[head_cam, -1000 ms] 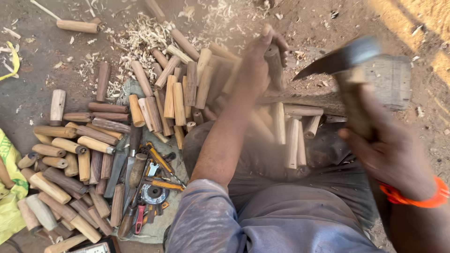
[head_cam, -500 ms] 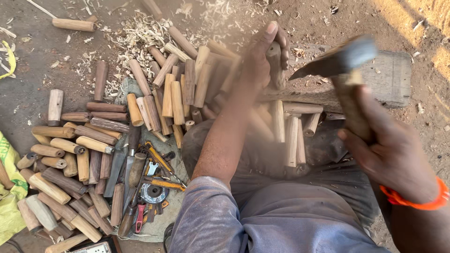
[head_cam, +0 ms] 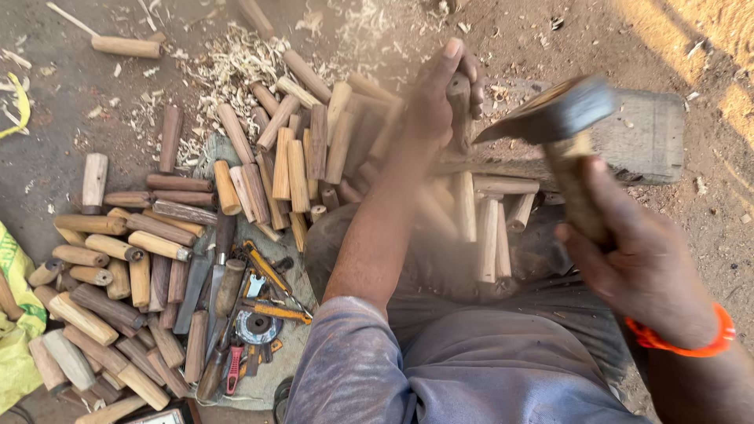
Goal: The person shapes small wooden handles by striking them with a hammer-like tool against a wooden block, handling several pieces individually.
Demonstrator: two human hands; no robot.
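Note:
My left hand [head_cam: 437,102] grips a short wooden stick [head_cam: 459,110] and holds it upright on a wooden chopping block [head_cam: 636,137]. My right hand [head_cam: 640,267], with an orange band at the wrist, is closed on the wooden handle of a small axe [head_cam: 561,118]. The axe's metal head is blurred and hangs just right of the stick, its edge pointing at it. Several cut sticks [head_cam: 487,228] lean between my knees under the block.
Many short wooden pegs [head_cam: 118,259] lie in rows at the left and a heap [head_cam: 298,149] behind. Hand tools and a grinding disc [head_cam: 255,326] rest on a cloth. Wood shavings [head_cam: 228,63] litter the dirt. A yellow bag [head_cam: 16,330] sits at the left edge.
The axe head has swung down and left toward the stick held on the block. My left hand has kept its grip on the stick.

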